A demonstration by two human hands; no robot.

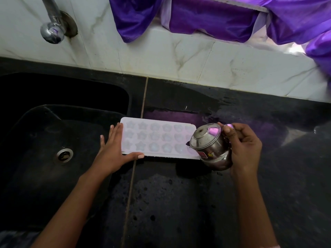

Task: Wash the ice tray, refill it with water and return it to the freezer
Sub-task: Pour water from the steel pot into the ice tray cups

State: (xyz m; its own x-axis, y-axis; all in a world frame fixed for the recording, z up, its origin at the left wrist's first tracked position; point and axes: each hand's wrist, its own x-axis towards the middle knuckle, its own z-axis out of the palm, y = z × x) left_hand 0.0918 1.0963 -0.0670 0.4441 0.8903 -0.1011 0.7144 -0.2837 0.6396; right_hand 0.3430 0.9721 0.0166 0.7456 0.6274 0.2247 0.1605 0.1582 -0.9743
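Note:
A white ice tray (157, 138) with star, flower and heart moulds lies flat on the black counter, just right of the sink. My left hand (114, 151) rests against the tray's left end, fingers straight along the edge and thumb along its near side. My right hand (245, 147) grips a small steel pot (209, 145), tilted with its mouth toward the tray's right end. Several moulds glisten with water.
A black sink (53, 133) with a metal drain (64, 155) sits at the left, below a chrome tap (52, 31) on the marble wall. Purple cloth (223, 18) hangs at the top. The wet black counter (179, 203) extends to the right and toward me.

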